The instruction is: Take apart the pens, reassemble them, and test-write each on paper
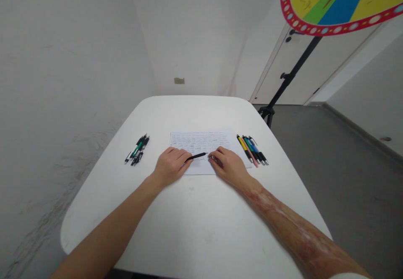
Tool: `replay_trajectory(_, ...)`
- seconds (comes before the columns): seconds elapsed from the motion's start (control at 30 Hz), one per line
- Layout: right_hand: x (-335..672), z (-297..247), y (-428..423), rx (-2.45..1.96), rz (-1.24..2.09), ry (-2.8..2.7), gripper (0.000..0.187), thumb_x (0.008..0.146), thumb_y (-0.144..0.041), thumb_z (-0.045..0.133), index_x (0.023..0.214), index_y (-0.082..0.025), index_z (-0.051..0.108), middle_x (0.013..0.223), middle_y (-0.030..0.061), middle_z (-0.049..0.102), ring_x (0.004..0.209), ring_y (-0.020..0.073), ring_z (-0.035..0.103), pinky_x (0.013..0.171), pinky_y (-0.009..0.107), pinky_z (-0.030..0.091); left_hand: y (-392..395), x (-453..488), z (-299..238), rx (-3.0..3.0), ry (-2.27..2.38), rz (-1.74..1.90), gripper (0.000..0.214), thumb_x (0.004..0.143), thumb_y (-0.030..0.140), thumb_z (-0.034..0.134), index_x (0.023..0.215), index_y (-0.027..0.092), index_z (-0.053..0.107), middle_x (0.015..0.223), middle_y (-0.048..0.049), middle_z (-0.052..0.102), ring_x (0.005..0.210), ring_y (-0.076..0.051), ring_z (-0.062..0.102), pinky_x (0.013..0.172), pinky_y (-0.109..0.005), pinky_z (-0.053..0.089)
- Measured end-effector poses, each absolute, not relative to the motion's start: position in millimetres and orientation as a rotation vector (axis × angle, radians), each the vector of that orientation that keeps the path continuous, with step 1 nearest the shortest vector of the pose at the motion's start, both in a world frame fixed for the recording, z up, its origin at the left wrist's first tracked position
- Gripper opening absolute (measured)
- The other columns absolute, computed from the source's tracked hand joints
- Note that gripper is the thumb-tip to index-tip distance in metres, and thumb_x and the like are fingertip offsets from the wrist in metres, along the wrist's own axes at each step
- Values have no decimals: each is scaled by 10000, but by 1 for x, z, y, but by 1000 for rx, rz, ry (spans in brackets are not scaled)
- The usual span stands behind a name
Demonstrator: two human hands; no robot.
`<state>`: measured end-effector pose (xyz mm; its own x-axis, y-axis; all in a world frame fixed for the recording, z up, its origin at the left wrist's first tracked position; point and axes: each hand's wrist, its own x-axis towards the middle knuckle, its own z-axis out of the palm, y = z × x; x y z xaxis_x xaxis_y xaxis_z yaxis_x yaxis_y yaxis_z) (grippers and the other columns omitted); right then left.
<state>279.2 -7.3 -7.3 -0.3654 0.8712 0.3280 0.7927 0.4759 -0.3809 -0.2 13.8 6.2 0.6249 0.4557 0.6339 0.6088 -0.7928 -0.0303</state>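
Black pen [197, 157], entry one: position? (clerk)

Middle of the table [195, 228], over the near part of a written sheet [201, 140], between the two hands. Whether it rests on the sheet or is lifted clear, cannot tell. (checker)

Long axis? (clerk)

Close to 9-to-3, with the right end tipped slightly toward 2. Neither end points at the person. (checker)

Left hand [171, 166]? (clerk)

At the pen's 9 o'clock end, knuckles up. Its grip is pinched on the barrel, thumb and fingers closed round it. (checker)

Right hand [228, 166]? (clerk)

At the 3 o'clock end, fingers curled together right at the tip. A glint of metal shows there. Whether that grip clamps the tip or only touches it, cannot tell. (checker)

Nearer hand? (clerk)

Neither. The pen spans the gap with one hand at each end, and the left covers more of its length. (checker)

Other stock? (clerk)

Dark pens [137, 149], one bunch, at 9 o'clock from the left hand, well apart. Coloured pens [252, 149], one row, at 2 o'clock from the right hand, just beside the sheet's right edge. Striped wheel [340, 2] on a stand, at 1 o'clock beyond the table. (checker)
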Motion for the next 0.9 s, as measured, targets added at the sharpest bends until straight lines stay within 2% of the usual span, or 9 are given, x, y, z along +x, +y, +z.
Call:
replay_trajectory(0.13,281,-11,-6,-1317,245,-2193,140,1067,-241,628,1100,-209,761,1011,83,740,867,222,675,789,356,503,14,0,6,-2617,-848,-928,132,1119,274,603,1074,196,699,957,-43,805,825,-195,721,812,-388,499)
replay_trajectory(0.3,284,-10,-7,-1215,362,-1928,129,1079,-297,634,1113,-233,740,941,50,762,729,191,646,712,349,532,13,0,8,-2639,-843,-903,123,1116,267,609,1081,194,701,960,-44,802,826,-195,717,816,-384,497)
replay_trajectory(0.47,284,-5,-10,-995,359,-1768,89,1058,-265,673,1106,-246,746,991,65,791,829,212,700,820,393,585,14,-1,6,-2642,-843,-897,139,1116,274,595,1080,206,710,971,-47,806,837,-193,723,824,-390,508)
replay_trajectory(0.9,282,-4,-13,-904,413,-1850,90,1034,-220,681,1097,-249,739,968,46,783,803,191,687,805,379,576,13,-1,7,-2634,-781,-929,104,1110,264,616,1112,203,700,985,-39,808,835,-189,717,820,-377,515)
